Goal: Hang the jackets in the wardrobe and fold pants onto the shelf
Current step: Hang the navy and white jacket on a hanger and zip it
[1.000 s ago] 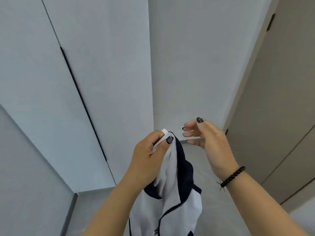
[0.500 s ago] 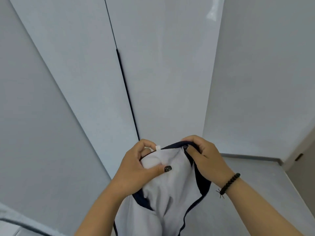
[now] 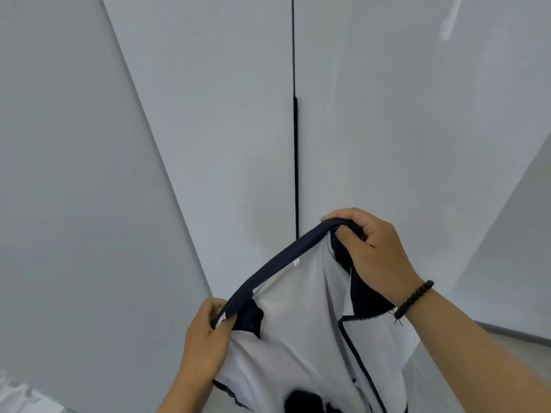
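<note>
Wardrobe doors (image 3: 238, 144) closed ahead, seam running vertical above hands. Jacket (image 3: 301, 317) held up before them, navy collar (image 3: 277, 260) stretched diagonally, low-left to high-right. Right hand (image 3: 372, 248) clenched round upper collar end, nearer seam; left hand (image 3: 208, 332) pinching lower end.

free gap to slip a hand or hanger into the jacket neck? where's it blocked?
Free: the neck opening below the navy collar band, stretched between the left hand and the right hand, over the white lining. Crowded: both collar ends, where fingers grip. Wardrobe doors behind are closed.
</note>
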Motion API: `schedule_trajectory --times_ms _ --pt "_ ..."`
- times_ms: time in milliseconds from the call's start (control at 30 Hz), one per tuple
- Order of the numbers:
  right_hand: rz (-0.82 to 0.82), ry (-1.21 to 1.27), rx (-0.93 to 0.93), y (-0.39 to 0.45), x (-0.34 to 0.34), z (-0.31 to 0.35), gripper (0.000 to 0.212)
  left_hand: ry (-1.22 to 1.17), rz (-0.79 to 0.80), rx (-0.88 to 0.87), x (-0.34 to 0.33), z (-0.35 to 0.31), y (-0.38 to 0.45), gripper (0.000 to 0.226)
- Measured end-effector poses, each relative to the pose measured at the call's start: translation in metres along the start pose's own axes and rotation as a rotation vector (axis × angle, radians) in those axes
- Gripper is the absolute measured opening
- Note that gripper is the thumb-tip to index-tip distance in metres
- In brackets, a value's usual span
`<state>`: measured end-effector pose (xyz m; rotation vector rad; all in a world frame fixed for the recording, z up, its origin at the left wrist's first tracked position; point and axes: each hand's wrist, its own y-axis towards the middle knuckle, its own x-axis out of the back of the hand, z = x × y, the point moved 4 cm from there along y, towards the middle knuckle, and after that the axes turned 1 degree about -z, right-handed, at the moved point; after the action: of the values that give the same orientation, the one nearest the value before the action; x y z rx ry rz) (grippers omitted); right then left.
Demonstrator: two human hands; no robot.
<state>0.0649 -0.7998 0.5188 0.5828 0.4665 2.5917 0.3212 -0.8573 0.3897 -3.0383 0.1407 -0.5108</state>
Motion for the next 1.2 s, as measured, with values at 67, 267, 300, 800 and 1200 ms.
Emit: schedule_trajectory --times_ms 67,267,300,800,1200 --pt "-0.059 0.045 -0.089 0.017 -0.015 -0.011 0.031 -0.127 0.077 0.020 0.004 -0.012 0.028 0.013" --pt "-0.094 0.113 -0.222 0.055 -0.064 -0.025 0.030 -0.328 0.294 -0.032 -0.002 -0.078 0.092 0.025" --pt "-0.088 0.115 -0.218 0.060 -0.073 -0.022 0.031 -0.350 0.317 -0.055 -0.004 -0.088 0.101 0.026" --pt "-0.433 -0.057 -0.162 0.168 -0.053 -0.009 0.030 -0.737 0.299 0.276 0.003 -0.130 0.195 0.046" --pt "-0.644 -0.122 -0.173 0.200 -0.087 -0.012 0.019 -0.702 0.415 0.267 -0.005 -0.131 0.195 0.047"
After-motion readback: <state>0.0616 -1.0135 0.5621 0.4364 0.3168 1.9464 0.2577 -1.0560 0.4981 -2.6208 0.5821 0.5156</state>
